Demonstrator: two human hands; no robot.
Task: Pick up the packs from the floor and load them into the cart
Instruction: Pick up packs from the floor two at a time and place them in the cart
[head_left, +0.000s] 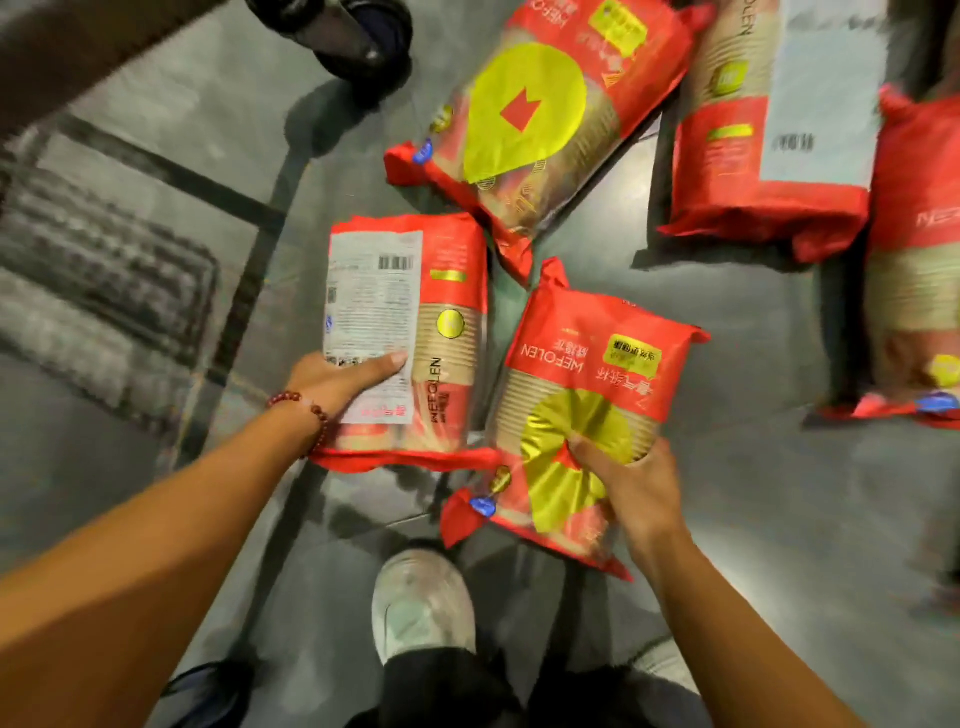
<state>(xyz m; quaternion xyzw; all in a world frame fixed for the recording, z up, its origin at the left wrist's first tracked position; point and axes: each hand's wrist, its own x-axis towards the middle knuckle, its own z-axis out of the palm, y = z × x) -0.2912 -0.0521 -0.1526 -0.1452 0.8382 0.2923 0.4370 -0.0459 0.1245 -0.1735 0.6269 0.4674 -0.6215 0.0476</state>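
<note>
Several red packs of paper cups lie on the grey floor. My left hand (337, 382) grips the lower left side of a pack turned label-side up (415, 332), thumb across its white label. My right hand (631, 486) pinches the yellow-circle front of a second pack (587, 395), crumpling the wrap; that pack tilts up off the floor. Three more packs lie farther off: one with a yellow circle (540, 109), one label-up (769, 135), one at the right edge (914, 270). The cart's metal frame (249, 270) and wire mesh (104, 291) stand at the left.
A black caster wheel (353, 41) of the cart sits at the top, near the far pack. My grey shoe (423, 605) stands just below the two held packs. Bare grey floor (779, 493) stretches to the lower right.
</note>
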